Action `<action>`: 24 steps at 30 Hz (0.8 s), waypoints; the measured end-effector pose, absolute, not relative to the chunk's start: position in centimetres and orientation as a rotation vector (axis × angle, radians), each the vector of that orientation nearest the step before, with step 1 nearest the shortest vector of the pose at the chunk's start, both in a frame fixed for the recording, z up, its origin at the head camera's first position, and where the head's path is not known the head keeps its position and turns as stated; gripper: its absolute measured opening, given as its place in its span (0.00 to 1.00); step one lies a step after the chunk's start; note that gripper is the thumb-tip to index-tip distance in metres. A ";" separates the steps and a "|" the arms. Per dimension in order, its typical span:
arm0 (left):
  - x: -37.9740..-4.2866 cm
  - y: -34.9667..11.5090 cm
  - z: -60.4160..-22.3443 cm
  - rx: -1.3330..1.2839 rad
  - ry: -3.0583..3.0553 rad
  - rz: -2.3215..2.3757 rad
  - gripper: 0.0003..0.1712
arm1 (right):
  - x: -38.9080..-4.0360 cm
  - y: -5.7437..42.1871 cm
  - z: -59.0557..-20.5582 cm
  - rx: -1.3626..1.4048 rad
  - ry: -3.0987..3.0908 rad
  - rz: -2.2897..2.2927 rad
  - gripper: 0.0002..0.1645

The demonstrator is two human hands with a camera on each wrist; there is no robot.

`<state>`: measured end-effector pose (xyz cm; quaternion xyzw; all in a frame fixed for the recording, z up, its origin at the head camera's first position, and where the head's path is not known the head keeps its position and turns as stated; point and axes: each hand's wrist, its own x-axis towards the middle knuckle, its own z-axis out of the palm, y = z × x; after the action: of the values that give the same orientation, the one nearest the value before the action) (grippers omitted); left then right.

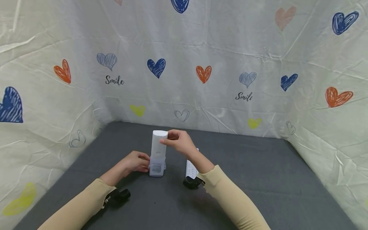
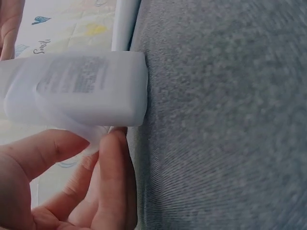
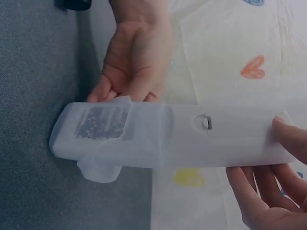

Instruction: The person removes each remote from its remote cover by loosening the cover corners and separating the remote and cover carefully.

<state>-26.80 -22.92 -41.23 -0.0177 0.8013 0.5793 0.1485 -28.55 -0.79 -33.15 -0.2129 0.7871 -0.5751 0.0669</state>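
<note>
A white remote control [image 1: 159, 145] stands upright on the grey cloth, its back with the battery cover facing me. Around its lower part sits a translucent soft cover [image 3: 144, 134], with a loose flap [image 3: 100, 171] sticking out at one side. Near the upper end, my right hand [image 1: 181, 142] grips the remote between thumb and fingers. Low on the left, my left hand [image 1: 135, 162] pinches a flap of the cover between thumb and forefinger, as the left wrist view shows. Printed text on the remote shows blurred through the cover.
A second white remote [image 1: 191, 169] with rows of buttons lies on the grey cloth [image 1: 258, 179], partly hidden behind my right wrist. Black wrist cameras hang under both forearms. A white curtain [image 1: 224, 48] with printed hearts encloses the back and sides.
</note>
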 end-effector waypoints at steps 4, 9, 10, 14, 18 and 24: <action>-26.9 -23.0 -41.1 -0.048 2.272 1.685 0.17 | -28.6 -0.4 -33.2 -0.635 2.346 -1.759 0.17; -27.0 -22.9 -40.7 -0.058 2.280 1.724 0.16 | -28.4 0.2 -33.1 -0.644 2.329 -1.793 0.19; -26.9 -23.0 -40.7 -0.050 2.289 1.727 0.16 | -28.4 0.4 -33.1 -0.644 2.311 -1.814 0.19; -26.8 -23.2 -40.3 -0.022 2.324 1.738 0.16 | -28.5 0.8 -33.2 -0.648 2.199 -1.934 0.19; -26.8 -23.5 -40.0 -0.016 2.323 1.755 0.16 | -28.7 1.0 -33.4 -0.615 2.134 -2.034 0.19; -26.7 -23.7 -39.6 0.006 2.323 1.764 0.16 | -28.9 1.3 -33.8 -0.533 2.089 -2.134 0.18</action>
<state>-26.73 -23.65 -39.57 0.0020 0.7913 0.6010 0.1123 -28.87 1.26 -33.80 -0.1754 0.6877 -0.7024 0.0543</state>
